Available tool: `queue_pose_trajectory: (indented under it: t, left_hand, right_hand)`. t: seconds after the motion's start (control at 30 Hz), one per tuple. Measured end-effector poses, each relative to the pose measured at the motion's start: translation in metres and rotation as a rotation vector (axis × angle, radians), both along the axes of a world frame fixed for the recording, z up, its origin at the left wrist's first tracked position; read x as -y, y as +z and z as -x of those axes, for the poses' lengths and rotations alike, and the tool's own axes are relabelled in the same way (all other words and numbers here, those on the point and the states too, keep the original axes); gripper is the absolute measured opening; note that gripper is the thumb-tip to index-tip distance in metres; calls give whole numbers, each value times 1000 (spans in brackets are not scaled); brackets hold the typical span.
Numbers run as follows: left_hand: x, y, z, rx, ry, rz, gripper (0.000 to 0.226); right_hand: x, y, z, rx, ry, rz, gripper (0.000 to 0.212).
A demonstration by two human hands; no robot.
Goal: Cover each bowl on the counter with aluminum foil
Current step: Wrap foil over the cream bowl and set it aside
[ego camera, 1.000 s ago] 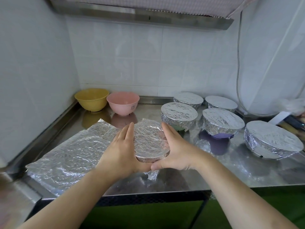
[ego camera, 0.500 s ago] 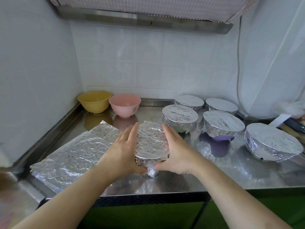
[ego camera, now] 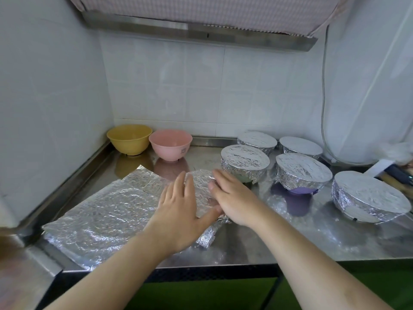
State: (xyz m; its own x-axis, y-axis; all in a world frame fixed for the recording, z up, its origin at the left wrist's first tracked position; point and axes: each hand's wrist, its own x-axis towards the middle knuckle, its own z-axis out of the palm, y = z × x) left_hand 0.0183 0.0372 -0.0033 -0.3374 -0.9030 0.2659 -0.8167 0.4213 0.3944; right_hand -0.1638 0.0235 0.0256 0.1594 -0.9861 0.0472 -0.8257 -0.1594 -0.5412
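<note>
Left hand (ego camera: 178, 211) and right hand (ego camera: 234, 202) lay on either side of a foil-wrapped bowl (ego camera: 202, 193), fingers straight, palms pressing the crinkled wrap; thumbs met at its near side. Bowl stood at the tabletop (ego camera: 257, 240) front centre, foil dull silver, a loose tail hanging at its near edge. Flat foil sheet (ego camera: 100, 218) lay just left. Five covered bowls (ego camera: 244, 159) stood right; yellow bowl (ego camera: 129, 138) and pink bowl (ego camera: 170, 144) stood uncovered at the back left.
</note>
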Motion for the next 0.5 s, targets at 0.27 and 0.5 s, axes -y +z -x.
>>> queue_pose_trajectory:
  t: [0.27,0.5]
  left_hand:
    - [12,4,-26,-58,24,-11,92]
    - [-15,15,2,-279,201,-124,53]
  right_hand:
    - [-4,2,5,-216,-130,60,60]
    - [-2,-4,7,54,-58,33,49]
